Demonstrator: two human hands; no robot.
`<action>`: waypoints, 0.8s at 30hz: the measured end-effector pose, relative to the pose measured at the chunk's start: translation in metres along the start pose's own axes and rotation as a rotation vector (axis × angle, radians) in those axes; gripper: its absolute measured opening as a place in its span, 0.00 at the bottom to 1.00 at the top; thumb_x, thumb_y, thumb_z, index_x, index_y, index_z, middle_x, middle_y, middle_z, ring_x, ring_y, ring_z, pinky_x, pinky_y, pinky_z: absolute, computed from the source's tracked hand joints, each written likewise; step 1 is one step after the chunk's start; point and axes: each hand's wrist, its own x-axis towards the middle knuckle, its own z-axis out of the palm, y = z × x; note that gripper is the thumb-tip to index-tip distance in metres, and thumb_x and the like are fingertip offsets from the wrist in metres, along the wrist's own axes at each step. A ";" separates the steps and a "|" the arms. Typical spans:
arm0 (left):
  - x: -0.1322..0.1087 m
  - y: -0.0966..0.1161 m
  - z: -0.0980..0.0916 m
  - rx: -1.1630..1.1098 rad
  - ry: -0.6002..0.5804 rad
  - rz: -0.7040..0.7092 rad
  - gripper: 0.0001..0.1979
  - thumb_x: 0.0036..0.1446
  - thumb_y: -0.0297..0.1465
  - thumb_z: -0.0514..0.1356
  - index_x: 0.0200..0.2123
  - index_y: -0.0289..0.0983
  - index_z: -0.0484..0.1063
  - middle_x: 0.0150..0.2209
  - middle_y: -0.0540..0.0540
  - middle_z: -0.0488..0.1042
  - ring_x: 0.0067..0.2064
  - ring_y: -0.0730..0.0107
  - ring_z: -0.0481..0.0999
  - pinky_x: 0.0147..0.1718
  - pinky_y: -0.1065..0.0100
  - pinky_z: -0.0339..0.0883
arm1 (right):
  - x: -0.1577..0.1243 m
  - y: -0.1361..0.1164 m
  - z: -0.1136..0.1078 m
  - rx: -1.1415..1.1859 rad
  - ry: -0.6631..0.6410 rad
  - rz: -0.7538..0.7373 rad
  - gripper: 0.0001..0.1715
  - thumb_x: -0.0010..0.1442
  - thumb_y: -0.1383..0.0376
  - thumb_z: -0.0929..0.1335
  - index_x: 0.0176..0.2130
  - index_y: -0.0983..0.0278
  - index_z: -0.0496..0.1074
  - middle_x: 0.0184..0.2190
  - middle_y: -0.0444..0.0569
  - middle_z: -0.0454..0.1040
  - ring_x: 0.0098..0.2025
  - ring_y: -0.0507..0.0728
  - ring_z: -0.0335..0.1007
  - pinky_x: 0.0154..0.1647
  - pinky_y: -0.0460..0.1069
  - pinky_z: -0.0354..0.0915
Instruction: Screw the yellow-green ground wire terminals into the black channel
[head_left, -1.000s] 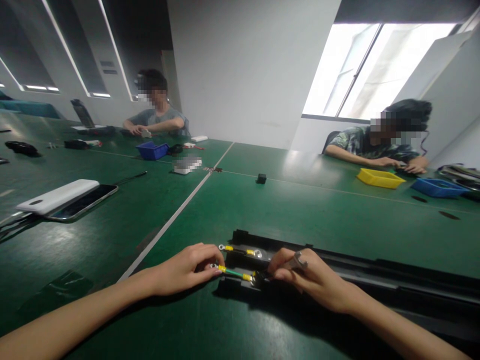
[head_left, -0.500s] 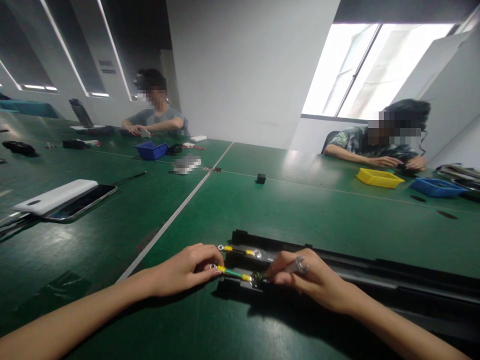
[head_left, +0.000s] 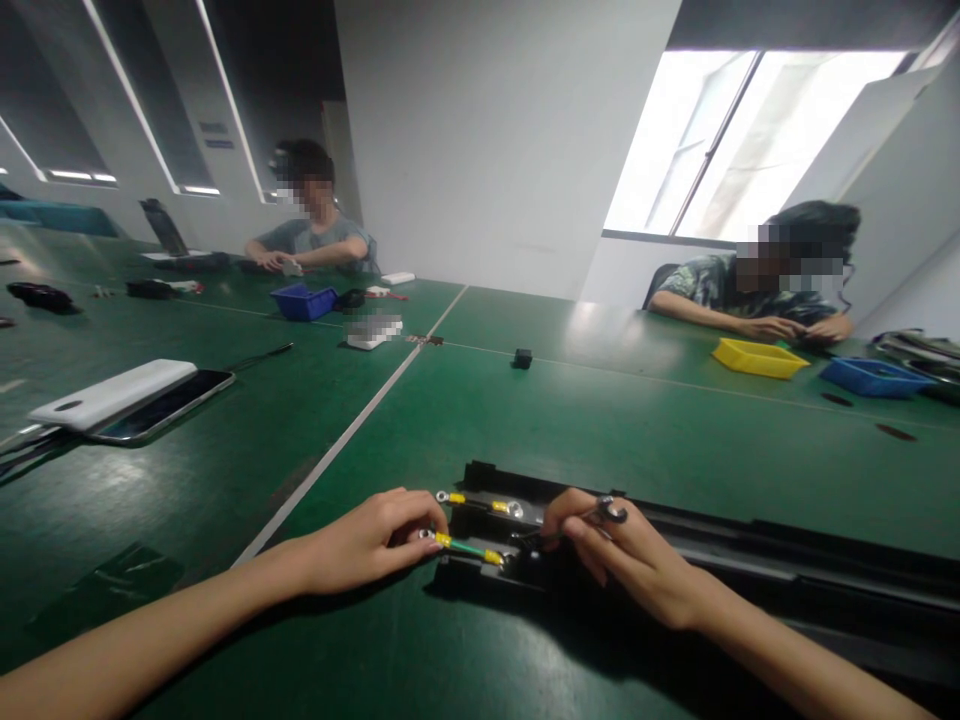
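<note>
A short green wire with yellow-sleeved ring terminals lies over the near channel of a long black metal rail. Pinched at its left ring terminal, the wire is in my left hand. My right hand grips a small wrench, whose open jaw sticks up behind the fingers. The wrench's lower end is near the wire's right terminal; whether it touches the fastener there is hard to see. A second wire, dark with yellow sleeves, lies along the far channel, its left ring past the rail's end.
Beyond the rail sits a small black block. A phone and a white power bank lie at left. Blue bin, yellow bin and another blue bin stand farther back, near two seated people.
My right hand has turned the wrench, so its upper jaw faces another way and its lower end has shifted off the terminal. My left hand stays in place on the wire.
</note>
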 end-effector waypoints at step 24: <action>0.001 0.005 -0.002 -0.006 0.005 -0.016 0.05 0.65 0.31 0.55 0.39 0.37 0.70 0.34 0.49 0.70 0.35 0.67 0.69 0.35 0.70 0.61 | 0.002 -0.004 0.000 -0.076 -0.063 0.018 0.21 0.69 0.54 0.58 0.40 0.65 0.70 0.23 0.42 0.65 0.22 0.48 0.59 0.23 0.42 0.58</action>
